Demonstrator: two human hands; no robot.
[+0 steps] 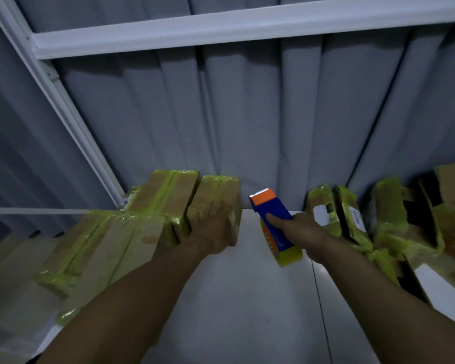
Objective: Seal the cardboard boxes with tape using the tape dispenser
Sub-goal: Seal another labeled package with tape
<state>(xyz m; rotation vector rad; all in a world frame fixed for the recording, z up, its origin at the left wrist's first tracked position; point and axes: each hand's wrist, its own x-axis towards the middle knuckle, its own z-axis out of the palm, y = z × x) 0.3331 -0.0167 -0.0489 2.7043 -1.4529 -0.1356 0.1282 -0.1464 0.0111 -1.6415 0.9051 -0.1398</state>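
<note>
My right hand [304, 233] grips a blue and orange tape dispenser [272, 222] with a yellowish tape roll at its lower end, held over the white table, its serrated blade pointing away from me. My left hand [216, 227] holds a small cardboard box [218, 200] wrapped in yellow-green tape, standing on end at the back of the table. The thumb and fingers lie against its near face. The box touches a row of similar taped boxes [163, 198] to its left.
More taped boxes [111, 248] are stacked at the left edge of the white table [234, 298]. Another group of cardboard boxes [352, 219], some with labels, crowds the right side. A grey curtain [247, 114] and white shelf frame [221, 30] stand behind.
</note>
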